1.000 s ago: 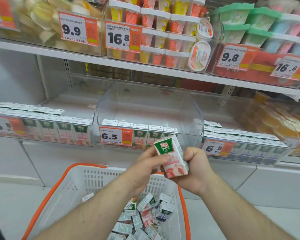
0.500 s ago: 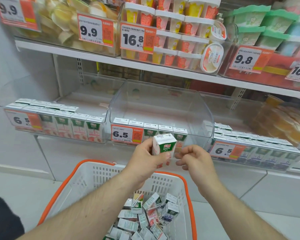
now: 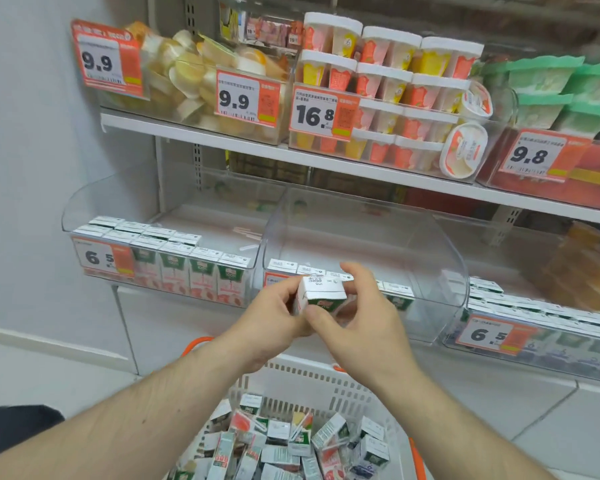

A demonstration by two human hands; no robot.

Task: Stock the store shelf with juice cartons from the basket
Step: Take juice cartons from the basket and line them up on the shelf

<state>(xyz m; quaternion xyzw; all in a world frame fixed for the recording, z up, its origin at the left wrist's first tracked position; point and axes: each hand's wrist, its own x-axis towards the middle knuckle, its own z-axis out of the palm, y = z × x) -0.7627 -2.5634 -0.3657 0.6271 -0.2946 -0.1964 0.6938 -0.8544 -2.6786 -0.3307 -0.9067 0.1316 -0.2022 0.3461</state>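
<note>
Both hands grip one small white-and-green juice carton (image 3: 321,295): the left hand (image 3: 271,323) curls round its left side, and the right hand (image 3: 362,315) pinches it, thumb in front, fingers (image 3: 355,271) behind. Just beyond the fingers stands the clear plastic shelf bin (image 3: 440,271) with its front row of cartons; below the wrists, the white orange-rimmed basket (image 3: 291,379) holds loose cartons.

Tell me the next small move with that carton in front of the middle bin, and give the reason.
Probably lift the juice carton, pinched between the left hand and right hand, forward over the middle bin's clear front wall and set it behind the single front row; the space behind that row looks bare.
</note>
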